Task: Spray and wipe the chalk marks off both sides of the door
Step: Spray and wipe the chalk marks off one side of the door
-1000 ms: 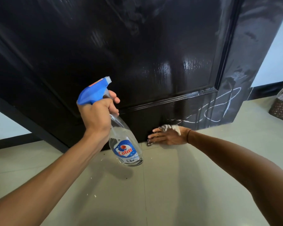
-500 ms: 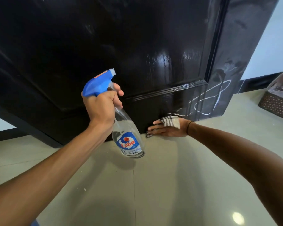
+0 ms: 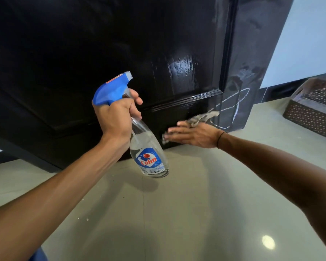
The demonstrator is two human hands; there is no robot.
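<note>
Compared with a moment earlier, the crumpled grey-and-white cloth point(image 3: 203, 117) has been swept along the bottom rail of the glossy black panelled door point(image 3: 120, 53), nearer to the looping white chalk mark point(image 3: 233, 110), and the short strokes that lay just beside the cloth are no longer seen. The cloth is pressed to the door by the right hand point(image 3: 194, 133), whose fingers are laid out flat over it; a dark band is worn at the wrist. The clear plastic spray bottle with the blue trigger head point(image 3: 147, 147) has been kept raised in front of the door, left of the chalk mark, the left hand point(image 3: 117, 117) wrapped round its neck, one finger on the trigger. The bottom rail is judged mostly cleaned; the loop at the door's edge remains, as may the far side.

The door's paint is wet-looking and reflective, with faint smears above the chalk. The floor point(image 3: 177, 213) is of pale polished tile, and a brown perforated basket point(image 3: 314, 112) stands right of the door.
</note>
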